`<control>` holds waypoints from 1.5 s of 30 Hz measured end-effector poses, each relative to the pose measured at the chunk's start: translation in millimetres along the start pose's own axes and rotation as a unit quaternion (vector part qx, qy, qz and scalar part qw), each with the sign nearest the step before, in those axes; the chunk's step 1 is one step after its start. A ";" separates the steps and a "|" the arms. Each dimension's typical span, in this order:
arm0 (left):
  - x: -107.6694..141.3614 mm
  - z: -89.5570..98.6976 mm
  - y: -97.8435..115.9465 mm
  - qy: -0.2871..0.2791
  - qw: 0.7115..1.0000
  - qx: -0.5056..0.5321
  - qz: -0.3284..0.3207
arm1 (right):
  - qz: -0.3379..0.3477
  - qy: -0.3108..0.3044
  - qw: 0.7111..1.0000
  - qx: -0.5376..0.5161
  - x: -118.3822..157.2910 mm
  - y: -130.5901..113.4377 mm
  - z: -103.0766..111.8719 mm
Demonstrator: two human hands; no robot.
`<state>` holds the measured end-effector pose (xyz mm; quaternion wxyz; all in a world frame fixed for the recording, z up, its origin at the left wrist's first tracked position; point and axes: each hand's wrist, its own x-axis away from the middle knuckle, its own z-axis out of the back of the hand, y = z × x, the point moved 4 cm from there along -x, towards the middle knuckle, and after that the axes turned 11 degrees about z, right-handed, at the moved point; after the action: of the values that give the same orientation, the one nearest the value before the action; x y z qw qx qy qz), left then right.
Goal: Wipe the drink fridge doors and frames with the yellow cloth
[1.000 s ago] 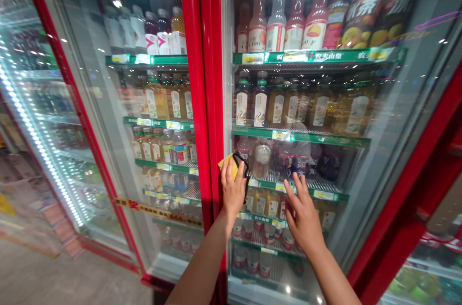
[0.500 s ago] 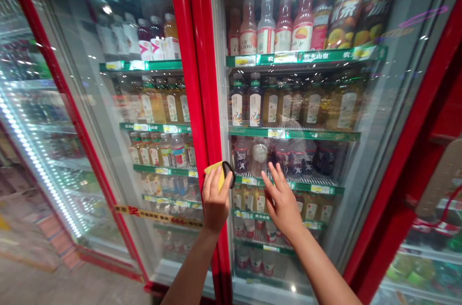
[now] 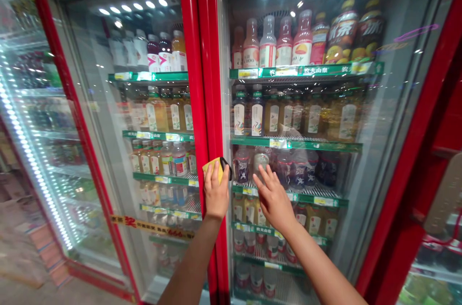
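Note:
My left hand [image 3: 217, 194] grips a folded yellow cloth [image 3: 221, 165] with a dark edge, its fingers spread over it. The cloth lies against the red door frame [image 3: 207, 103] where the two glass doors meet. To the right, my right hand [image 3: 274, 199] is empty, fingers spread, in front of the right glass door [image 3: 288, 266]. Whether its fingertips touch the glass, I cannot tell. Behind the glass, a pale-topped bottle [image 3: 262, 157] shows just above those fingers.
Juice and tea bottles [image 3: 303, 45] fill green-edged shelves [image 3: 306, 71] behind the doors. A yellow strip with red lettering [image 3: 151, 228] crosses the left door. Another lit cooler [image 3: 29, 151] stands at far left. Stacked boxes [image 3: 50, 247] sit on the floor beside it.
The view has shifted, so the fridge appears lower in the picture. Against the frame, my left hand and the cloth are slightly higher. My right hand is a little further left and stays open.

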<state>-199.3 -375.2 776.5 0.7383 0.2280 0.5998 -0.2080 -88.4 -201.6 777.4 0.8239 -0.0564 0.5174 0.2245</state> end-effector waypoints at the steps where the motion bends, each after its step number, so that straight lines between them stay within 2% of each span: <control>1: 13.0 -0.3 -2.8 0.000 1.000 -0.014 -0.006 | 0.000 -0.007 1.000 0.003 2.2 -0.9 -2.2; 3: 32.0 -1.2 -7.3 -0.004 0.999 -0.047 -0.016 | -0.002 -0.017 1.000 0.007 5.5 -2.5 -4.7; 5: 31.0 -1.1 -7.5 -0.008 0.997 -0.071 -0.009 | 0.000 -0.023 1.000 0.008 4.1 -3.6 -4.6; 10: -36.8 4.9 11.0 -0.029 0.998 -0.052 0.036 | 0.019 -0.005 1.000 0.009 -17.0 -3.7 3.3; 12: -50.7 7.3 17.5 -0.026 0.998 -0.042 0.041 | 0.024 0.003 1.000 0.006 -21.6 -4.6 4.9; 14: -43.4 7.2 18.5 -0.026 0.998 -0.045 0.039 | 0.024 0.003 1.000 0.003 -19.6 -6.4 4.2; 17: -14.8 4.8 12.0 -0.034 0.998 -0.054 0.029 | 0.019 -0.005 1.000 0.004 -10.0 -8.3 1.8; 19: -9.0 4.5 7.8 -0.038 0.998 -0.047 0.022 | 0.020 -0.009 1.000 0.009 -6.4 -7.8 2.1; 21: -26.4 6.1 7.9 -0.036 0.999 -0.030 0.019 | 0.024 -0.011 0.999 0.018 -9.1 -5.5 5.0; 25: -99.0 12.7 21.2 -0.007 0.999 0.001 0.034 | 0.044 -0.014 0.998 0.034 -27.5 1.3 13.7; 27: -118.7 13.8 28.3 0.016 0.999 -0.003 0.041 | 0.050 -0.015 0.998 0.040 -34.2 4.4 16.4; 29: -111.5 10.1 32.6 0.028 0.999 -0.016 0.022 | 0.050 -0.015 0.998 0.046 -34.4 7.0 17.2; 33: -46.3 -9.3 36.5 0.003 0.995 -0.031 -0.099 | 0.056 -0.013 0.997 0.059 -19.8 11.8 17.8; 35: -26.5 -17.0 36.9 0.009 0.995 -0.030 -0.098 | 0.062 -0.009 0.996 0.066 -12.5 15.3 21.1; 37: -31.8 -20.5 41.2 0.030 0.998 -0.016 -0.044 | 0.066 -0.004 0.995 0.075 -9.7 20.0 27.0; 41: -84.4 -19.7 63.3 0.065 0.991 0.041 0.107 | 0.063 0.015 0.994 0.092 -16.0 30.0 41.9; 43: -100.7 -19.0 75.5 0.068 0.990 0.056 0.113 | 0.061 0.026 0.993 0.096 -19.7 33.2 47.8; 45: -98.2 -19.5 81.7 0.054 0.996 0.058 0.049 | 0.060 0.033 0.993 0.100 -20.2 35.6 52.0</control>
<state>-186.3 -294.3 876.4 0.6994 0.3108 0.6138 -0.1937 -68.0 -159.2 823.9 0.7928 0.0499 0.5665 0.2193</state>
